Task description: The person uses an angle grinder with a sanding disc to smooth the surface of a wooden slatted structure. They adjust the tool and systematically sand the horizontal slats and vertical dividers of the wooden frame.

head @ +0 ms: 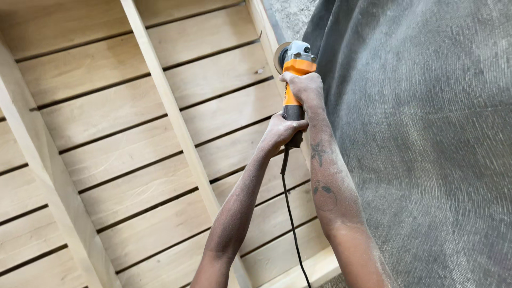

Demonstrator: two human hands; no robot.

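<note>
Both hands closed around 1 orange angle grinder (294, 69). Right hand (304, 88) wraps the body near the head; left hand (280, 132) grips the dark rear handle. Disc edge meets the wooden frame's side rail (265, 29). Black cord (290, 218) hangs down. Grey dusty floor (426, 133) beside.

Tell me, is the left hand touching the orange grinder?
Touching. The head view shows the left hand wrapped around the grinder at its dark rear handle.

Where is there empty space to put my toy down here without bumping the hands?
The wide slatted boards left of the thin middle rail are bare, up to the thick beam. The grey floor on the right is bare too. It is crowded at the frame's right edge, where both hands grip the orange grinder.
</note>
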